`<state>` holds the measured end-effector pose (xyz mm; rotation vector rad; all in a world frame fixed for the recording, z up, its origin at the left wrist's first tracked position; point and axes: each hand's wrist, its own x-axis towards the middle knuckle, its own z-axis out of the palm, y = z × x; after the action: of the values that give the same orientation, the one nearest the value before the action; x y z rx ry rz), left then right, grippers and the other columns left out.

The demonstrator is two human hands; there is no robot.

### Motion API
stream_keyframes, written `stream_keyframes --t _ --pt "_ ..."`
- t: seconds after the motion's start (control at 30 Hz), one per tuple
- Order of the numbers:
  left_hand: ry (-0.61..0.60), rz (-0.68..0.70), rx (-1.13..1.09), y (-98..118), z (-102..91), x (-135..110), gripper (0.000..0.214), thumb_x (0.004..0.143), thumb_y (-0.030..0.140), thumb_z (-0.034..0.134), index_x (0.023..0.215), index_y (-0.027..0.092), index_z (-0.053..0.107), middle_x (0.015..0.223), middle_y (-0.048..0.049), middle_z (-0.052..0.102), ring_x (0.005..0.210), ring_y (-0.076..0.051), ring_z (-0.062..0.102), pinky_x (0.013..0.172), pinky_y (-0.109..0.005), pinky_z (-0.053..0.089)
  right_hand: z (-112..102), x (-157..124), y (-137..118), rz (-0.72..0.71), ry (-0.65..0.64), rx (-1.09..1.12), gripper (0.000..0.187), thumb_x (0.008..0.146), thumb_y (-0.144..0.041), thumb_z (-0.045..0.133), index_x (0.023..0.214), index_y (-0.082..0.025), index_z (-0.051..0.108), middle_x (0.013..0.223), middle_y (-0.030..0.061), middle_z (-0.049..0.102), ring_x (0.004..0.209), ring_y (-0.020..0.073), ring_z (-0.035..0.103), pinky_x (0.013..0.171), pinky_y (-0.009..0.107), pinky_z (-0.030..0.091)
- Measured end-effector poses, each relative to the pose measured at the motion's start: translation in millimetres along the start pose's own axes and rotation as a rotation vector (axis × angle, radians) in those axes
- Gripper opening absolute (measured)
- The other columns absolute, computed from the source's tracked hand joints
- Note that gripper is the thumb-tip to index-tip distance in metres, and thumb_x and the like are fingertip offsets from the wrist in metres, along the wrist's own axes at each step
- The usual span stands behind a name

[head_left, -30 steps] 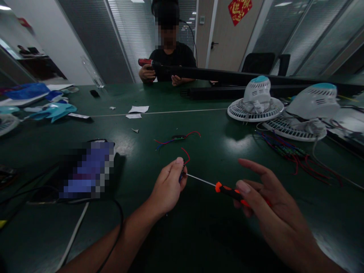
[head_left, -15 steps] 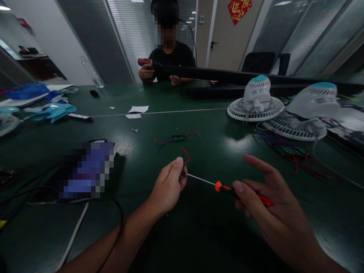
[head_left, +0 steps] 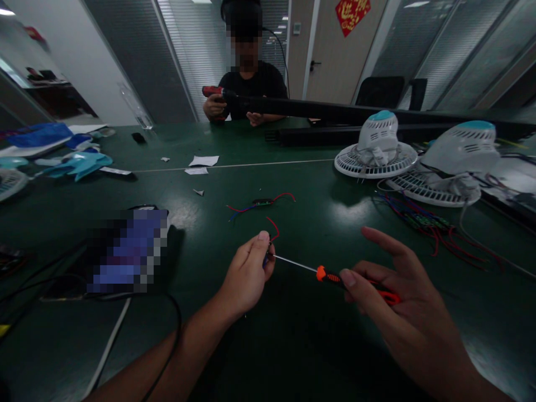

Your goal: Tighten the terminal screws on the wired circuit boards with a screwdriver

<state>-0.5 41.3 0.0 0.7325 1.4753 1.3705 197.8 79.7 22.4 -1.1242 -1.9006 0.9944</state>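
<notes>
Currently my left hand (head_left: 248, 273) pinches a small wired piece (head_left: 270, 244), mostly hidden; my right hand (head_left: 400, 310) holds the screwdriver (head_left: 333, 277) by its handle, shaft running leftward and slightly away from me, tip at the piece, contact unclear.

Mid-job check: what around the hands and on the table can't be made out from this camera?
- Small part, head view: mostly hidden by the left hand.
- Screwdriver tip, head view: too small against the fingers to tell what it touches.
- Back of its handle, head view: partly covered by the right hand.
- Screen, head view: unreadable, pixelated.
- White grille, head view: cut off by the left edge.
</notes>
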Motion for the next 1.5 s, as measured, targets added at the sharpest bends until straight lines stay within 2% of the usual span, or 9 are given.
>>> stream_keyframes --t 0.2,0.37,0.63,0.9,1.3,1.5 --pt "-0.003 -0.013 0.002 0.5 -0.2 0.2 0.039 0.089 0.052 0.041 0.072 0.018 0.050 0.047 0.0085 0.037 0.037 -0.005 0.030 0.038 -0.018 0.024 -1.7 0.4 -1.5 0.022 -0.011 -0.013 0.055 0.088 -0.040 0.058 0.136 -0.025 0.037 0.066 -0.0021 0.066 0.052 0.0181 0.064 0.039 0.028 0.046" --pt "0.002 0.015 0.014 0.0 0.2 0.8 0.041 0.087 0.056 0.044 0.070 0.019 0.050 0.047 0.0078 0.038 0.038 -0.005 0.032 0.038 -0.018 0.025 -0.8 2.1 -4.2 0.002 -0.045 -0.104 0.047 0.090 -0.041 0.053 0.132 -0.021 0.043 0.061 -0.0037 0.064 0.047 0.0154 0.059 0.043 0.027 0.048" --pt "-0.001 0.027 0.035 0.2 -0.3 0.8 0.042 0.087 0.056 0.044 0.069 0.019 0.051 0.048 0.0068 0.039 0.040 -0.006 0.035 0.039 -0.018 0.025 -3.5 1.8 -7.0 0.089 -0.083 -0.101 0.048 0.095 -0.049 0.042 0.133 -0.020 0.046 0.047 -0.0059 0.061 0.037 0.0138 0.056 0.034 0.023 0.042" --pt "-0.003 0.013 0.041 -0.3 -0.3 0.3 0.042 0.086 0.056 0.044 0.070 0.018 0.052 0.047 0.0073 0.039 0.038 -0.006 0.032 0.038 -0.018 0.024 -1.5 1.4 -3.7 -0.042 -0.066 -0.125 0.041 0.094 -0.039 0.049 0.130 -0.021 0.044 0.051 -0.0066 0.061 0.040 0.0139 0.057 0.038 0.026 0.045" --pt "0.002 0.002 0.020 -1.3 -0.7 0.3 0.042 0.086 0.057 0.046 0.071 0.018 0.052 0.048 0.0071 0.040 0.040 -0.006 0.033 0.039 -0.018 0.024 -0.9 -0.4 -5.2 0.006 0.001 -0.118 0.051 0.089 -0.041 0.057 0.134 -0.022 0.041 0.063 -0.0022 0.068 0.051 0.0183 0.066 0.041 0.028 0.048" --pt "0.014 -0.005 -0.006 -0.6 0.7 0.0 0.042 0.083 0.058 0.048 0.070 0.018 0.051 0.048 0.0077 0.039 0.039 -0.005 0.032 0.038 -0.018 0.023 -0.8 -0.5 -4.6 0.015 0.003 -0.050 0.054 0.087 -0.042 0.060 0.133 -0.022 0.040 0.065 -0.0015 0.068 0.054 0.0187 0.067 0.035 0.025 0.044"
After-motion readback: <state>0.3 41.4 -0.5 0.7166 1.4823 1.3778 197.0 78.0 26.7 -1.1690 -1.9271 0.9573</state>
